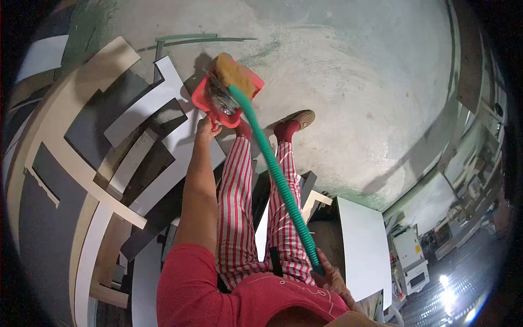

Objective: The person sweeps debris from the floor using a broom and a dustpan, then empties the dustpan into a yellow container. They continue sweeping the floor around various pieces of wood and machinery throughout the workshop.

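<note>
My left hand (207, 128) is closed round the short handle of a red dustpan (252, 79), held out in front near my feet. Grey dust or debris (223, 103) lies in the pan, too blurred to name. Over the pan rests the yellowish-brown head of a broom (233, 73). Its ribbed green handle slants down across my legs. Close to my right hip, my right hand (330, 278) grips the end of that handle.
Cut boards and panel offcuts, white, grey and tan (81, 163), are heaped on the left. A white panel (366, 245) stands at lower right. Ahead spreads the scuffed concrete floor (348, 98). At far right is a white machine (409, 259).
</note>
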Demonstrator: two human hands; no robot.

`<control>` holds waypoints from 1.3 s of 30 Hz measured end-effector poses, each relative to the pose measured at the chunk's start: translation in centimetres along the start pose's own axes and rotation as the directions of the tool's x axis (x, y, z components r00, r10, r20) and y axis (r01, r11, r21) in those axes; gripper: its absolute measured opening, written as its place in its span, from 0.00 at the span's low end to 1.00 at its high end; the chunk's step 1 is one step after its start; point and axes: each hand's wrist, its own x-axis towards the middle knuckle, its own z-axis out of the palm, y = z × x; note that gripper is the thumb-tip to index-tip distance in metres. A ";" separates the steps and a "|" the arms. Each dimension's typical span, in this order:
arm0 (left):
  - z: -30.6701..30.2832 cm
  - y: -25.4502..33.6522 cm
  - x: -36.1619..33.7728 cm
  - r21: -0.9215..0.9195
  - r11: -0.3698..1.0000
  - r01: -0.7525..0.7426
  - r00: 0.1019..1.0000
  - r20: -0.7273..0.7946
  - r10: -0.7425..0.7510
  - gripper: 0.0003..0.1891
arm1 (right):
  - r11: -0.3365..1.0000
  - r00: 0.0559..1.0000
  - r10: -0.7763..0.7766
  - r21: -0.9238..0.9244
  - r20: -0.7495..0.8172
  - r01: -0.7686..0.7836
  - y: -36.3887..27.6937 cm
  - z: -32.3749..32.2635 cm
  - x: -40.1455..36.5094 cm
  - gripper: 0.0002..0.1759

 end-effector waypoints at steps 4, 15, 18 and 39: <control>0.2 -0.2 -0.4 -0.054 0.998 0.028 0.995 -0.098 -0.033 0.13 | 0.984 0.974 -0.036 -0.177 -0.223 -0.004 -0.6 -2.6 3.0 0.36; 0.0 -0.1 0.4 -0.040 0.998 0.043 0.998 -0.035 -0.045 0.14 | 0.824 0.824 -0.499 -0.442 -0.267 0.356 -2.4 -2.6 12.3 0.36; 0.6 -0.1 -0.2 -0.069 0.998 0.008 0.998 -0.062 -0.013 0.12 | 0.978 0.996 0.079 -0.189 -0.045 -0.087 -5.1 -1.8 9.6 0.37; 4.1 6.5 -19.5 -0.413 0.880 -0.233 0.833 0.382 0.400 0.14 | 0.954 0.955 -0.293 0.041 -0.053 0.295 1.6 -1.8 -13.0 0.36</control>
